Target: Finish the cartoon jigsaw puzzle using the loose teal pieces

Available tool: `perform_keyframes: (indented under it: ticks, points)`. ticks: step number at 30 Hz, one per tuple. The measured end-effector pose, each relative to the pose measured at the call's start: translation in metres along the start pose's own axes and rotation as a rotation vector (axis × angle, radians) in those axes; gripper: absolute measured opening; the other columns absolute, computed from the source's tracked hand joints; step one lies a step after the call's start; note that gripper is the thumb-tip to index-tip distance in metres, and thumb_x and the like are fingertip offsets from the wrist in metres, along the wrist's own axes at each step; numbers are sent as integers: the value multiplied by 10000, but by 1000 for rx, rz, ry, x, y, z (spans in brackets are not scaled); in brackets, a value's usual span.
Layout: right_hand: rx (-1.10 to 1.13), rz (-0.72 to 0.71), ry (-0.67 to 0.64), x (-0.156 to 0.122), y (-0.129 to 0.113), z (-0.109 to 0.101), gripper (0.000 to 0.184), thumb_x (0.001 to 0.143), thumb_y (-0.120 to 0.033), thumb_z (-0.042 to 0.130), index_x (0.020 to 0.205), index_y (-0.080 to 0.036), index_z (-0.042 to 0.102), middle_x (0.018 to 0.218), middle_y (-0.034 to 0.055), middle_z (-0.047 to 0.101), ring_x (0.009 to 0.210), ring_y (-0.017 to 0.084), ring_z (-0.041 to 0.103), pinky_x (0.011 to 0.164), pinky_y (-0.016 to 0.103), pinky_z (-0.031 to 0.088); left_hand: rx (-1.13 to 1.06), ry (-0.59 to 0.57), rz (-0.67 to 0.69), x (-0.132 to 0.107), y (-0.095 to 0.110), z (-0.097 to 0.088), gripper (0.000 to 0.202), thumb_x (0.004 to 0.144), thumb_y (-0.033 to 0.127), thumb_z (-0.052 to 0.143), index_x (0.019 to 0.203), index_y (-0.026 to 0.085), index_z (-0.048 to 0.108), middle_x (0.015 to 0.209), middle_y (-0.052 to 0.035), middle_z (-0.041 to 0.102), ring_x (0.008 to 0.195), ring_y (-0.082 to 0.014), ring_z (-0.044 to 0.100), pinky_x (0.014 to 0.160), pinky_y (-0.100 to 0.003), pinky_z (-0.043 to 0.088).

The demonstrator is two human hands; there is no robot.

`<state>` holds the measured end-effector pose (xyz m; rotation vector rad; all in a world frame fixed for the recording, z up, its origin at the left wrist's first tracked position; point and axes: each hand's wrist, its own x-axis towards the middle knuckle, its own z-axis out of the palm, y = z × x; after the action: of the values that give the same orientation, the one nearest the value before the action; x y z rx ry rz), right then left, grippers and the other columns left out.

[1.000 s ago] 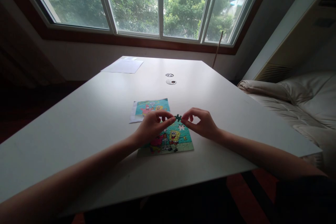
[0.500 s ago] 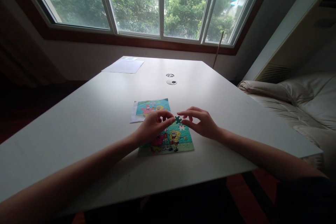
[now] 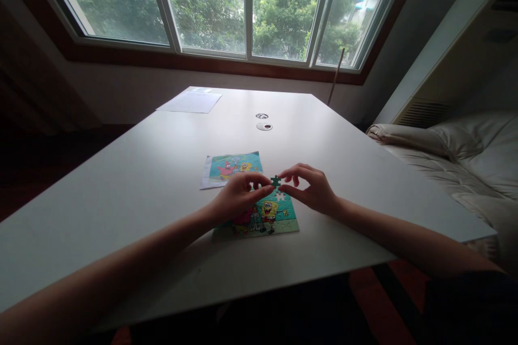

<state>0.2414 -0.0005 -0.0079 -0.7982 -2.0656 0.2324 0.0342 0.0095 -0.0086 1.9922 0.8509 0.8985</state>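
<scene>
A small dark-green puzzle piece is held up between my two hands, above the top part of a jigsaw puzzle. My left hand pinches its left side with thumb and forefinger. From the right, the thumb and forefinger of my right hand close on its edges. The puzzle lies flat and shows a yellow cartoon figure beside other characters. A white piece-shaped gap shows near its upper right. My left hand covers the puzzle's upper left part.
Behind my left hand lies a picture sheet with similar cartoon figures. White paper rests at the far left of the white table. Two round fittings sit toward the back. A pale sofa stands to the right.
The puzzle piece has turned between my fingers and risen slightly. My left fingertips have shifted a little to the right, and my right forefinger has moved slightly right.
</scene>
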Motion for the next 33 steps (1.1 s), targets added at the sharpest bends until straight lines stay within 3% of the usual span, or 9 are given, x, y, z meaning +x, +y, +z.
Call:
perform_keyframes:
  ticks: [8,14,19,27,33]
  points:
    - [76,9,-22,-1,1,1,108,813,-274,611,878,-194,644,757,23,640,602,97,536,622,271,460,-72,4,-79,1,3,-2,214,764,341,589,773,137,653,713,-24,633,610,-108,525,546,-221,416]
    - [42,17,-27,-1,1,1,118,831,-255,584,910,-205,656,758,24,640,604,99,528,615,269,457,-9,-30,-52,0,3,-3,198,766,327,575,763,141,642,682,-7,616,582,-94,499,498,-194,387]
    - [34,1,-16,0,2,1,68,792,-240,629,794,-176,652,726,30,638,584,96,518,588,262,448,-26,-17,-62,1,2,-4,242,796,356,559,786,132,650,727,-30,641,647,-120,550,586,-238,448]
    - [8,31,23,1,1,-1,58,794,-244,618,794,-191,643,720,19,635,586,98,522,595,267,459,-31,49,-37,3,0,-7,228,829,345,549,836,147,661,821,-52,673,771,-142,595,669,-261,475]
    - [54,98,-23,-1,4,-7,99,791,-263,620,797,-170,652,732,39,631,610,107,529,574,254,451,272,53,74,-2,-5,-12,180,846,271,512,861,167,659,791,-39,656,691,-132,553,629,-268,449]
